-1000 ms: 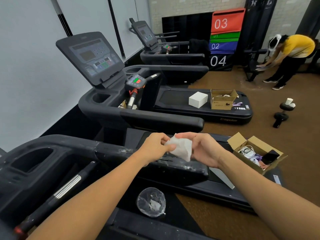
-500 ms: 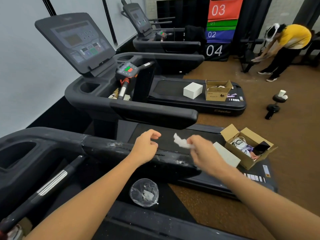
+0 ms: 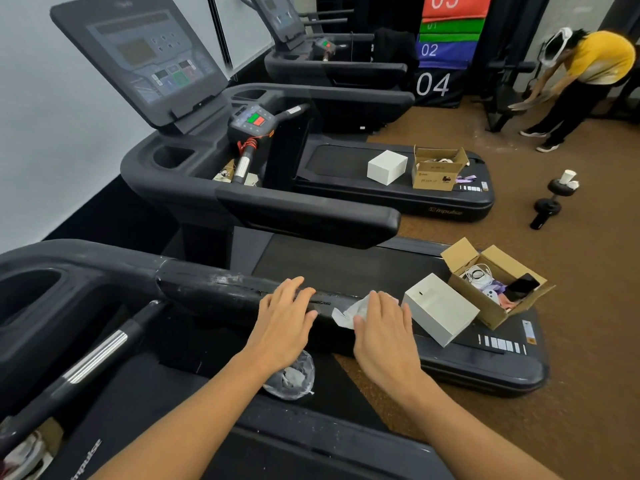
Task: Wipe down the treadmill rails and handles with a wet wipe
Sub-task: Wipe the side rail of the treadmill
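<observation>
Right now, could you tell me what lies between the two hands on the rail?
In the head view, only bare black rail separates the left hand from the wet wipe under the right hand.

1. "03" in white on the red pad at the back wall.
2. "02" on the blue pad.
3. "04" on the black pad.
4. "impulse" on the middle treadmill's deck side.
5. "impulse" on the nearest treadmill's frame.

Wet wipe mostly hidden under right hand; near treadmill console cut off.

scuffed matt plastic rail, crumpled wipe
</observation>
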{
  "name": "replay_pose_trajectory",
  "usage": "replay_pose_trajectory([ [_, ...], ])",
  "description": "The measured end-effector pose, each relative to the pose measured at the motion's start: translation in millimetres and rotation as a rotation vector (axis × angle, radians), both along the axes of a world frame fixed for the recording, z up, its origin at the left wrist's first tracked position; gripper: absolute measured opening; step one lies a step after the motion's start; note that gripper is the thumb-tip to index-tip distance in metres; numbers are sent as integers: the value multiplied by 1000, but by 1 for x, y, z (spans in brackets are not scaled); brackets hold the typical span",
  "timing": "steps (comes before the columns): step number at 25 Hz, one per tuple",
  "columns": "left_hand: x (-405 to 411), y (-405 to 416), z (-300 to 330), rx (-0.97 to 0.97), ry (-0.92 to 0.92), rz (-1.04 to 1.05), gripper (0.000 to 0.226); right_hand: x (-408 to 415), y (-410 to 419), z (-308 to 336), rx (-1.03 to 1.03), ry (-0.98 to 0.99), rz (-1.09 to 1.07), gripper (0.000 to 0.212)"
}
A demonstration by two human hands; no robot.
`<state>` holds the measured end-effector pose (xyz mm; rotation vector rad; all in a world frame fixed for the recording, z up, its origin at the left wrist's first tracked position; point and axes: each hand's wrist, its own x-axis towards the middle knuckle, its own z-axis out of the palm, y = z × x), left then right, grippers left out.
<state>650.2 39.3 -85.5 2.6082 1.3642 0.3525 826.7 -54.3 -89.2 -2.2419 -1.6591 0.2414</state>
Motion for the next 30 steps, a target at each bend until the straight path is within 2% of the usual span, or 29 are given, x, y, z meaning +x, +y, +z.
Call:
replay_pose_trajectory([
  [2,-18,9,-3,14,114,59,62,-7,1,-9,-73,-71,-11,61],
  [5,-56,25,-12,-77,294,117,83,-11,-1,-21,-165,-87,-13,78],
  [8,-80,28,-22,-117,336,105,83,-18,1,-27,-190,-117,-12,96],
  [11,-90,31,-27,-42,343,82,80,-33,14,-25,-183,-214,27,106],
  [17,-99,40,-30,46,303,77,84,-79,62,-26,-162,-283,167,101],
  [23,-109,56,-27,38,340,76,86,-122,100,-27,-132,-248,284,92],
  [27,-106,60,-25,59,409,55,88,-92,89,-24,-29,-271,316,75],
  [30,-104,59,-22,56,455,60,89,-54,71,-21,-46,-284,246,69],
])
